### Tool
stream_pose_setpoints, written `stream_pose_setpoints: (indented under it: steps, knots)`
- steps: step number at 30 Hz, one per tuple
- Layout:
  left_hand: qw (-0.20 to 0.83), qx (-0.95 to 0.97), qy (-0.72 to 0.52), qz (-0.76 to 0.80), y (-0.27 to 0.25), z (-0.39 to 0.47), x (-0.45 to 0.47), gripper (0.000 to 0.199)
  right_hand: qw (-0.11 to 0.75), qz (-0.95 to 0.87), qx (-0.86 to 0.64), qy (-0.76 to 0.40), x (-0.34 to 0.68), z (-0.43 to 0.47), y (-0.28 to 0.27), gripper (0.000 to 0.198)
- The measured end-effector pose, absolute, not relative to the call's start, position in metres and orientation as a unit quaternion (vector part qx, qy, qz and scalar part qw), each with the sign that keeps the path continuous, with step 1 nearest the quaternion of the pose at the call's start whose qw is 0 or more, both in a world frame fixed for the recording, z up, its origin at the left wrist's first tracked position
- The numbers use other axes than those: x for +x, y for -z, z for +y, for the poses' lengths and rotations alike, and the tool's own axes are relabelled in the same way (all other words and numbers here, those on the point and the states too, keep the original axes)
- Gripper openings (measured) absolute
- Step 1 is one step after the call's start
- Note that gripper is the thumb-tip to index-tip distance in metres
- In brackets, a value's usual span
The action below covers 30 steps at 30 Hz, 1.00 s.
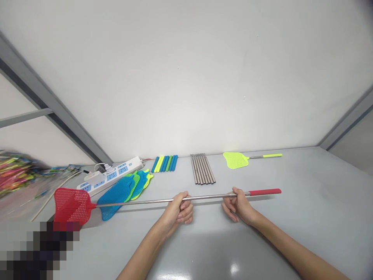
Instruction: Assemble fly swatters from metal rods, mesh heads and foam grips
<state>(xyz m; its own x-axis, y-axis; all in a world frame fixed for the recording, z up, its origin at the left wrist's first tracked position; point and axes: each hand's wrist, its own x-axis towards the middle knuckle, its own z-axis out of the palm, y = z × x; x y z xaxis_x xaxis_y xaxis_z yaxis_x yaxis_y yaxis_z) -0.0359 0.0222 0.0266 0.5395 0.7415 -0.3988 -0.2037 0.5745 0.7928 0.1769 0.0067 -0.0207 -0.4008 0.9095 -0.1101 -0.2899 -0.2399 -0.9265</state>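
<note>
Stretched across the front of me is a red fly swatter with a long extended metal rod and a red grip at its right end. My left hand is closed around the middle of the rod. Close to the red grip, my right hand pinches the rod between thumb and fingers, its other fingers curled loosely below. The swatter's head points left, over the edge of a fanned stack of blue, green and yellow swatter heads. The whole swatter is held nearly level above the grey table.
Behind my hands lie a row of blue, yellow and green grips and several metal rods. A yellow-green fly swatter rests at the back right. A power strip with plugs stands left, beside bagged colourful items.
</note>
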Motion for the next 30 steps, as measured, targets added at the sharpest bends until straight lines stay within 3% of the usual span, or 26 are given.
stream_pose_setpoints:
  steps: [30]
  knots:
    - [0.781, 0.391, -0.277, 0.4, -0.025, 0.018, -0.024, 0.041, 0.444, -0.443, -0.362, -0.689, 0.168, -0.001, 0.03, 0.051]
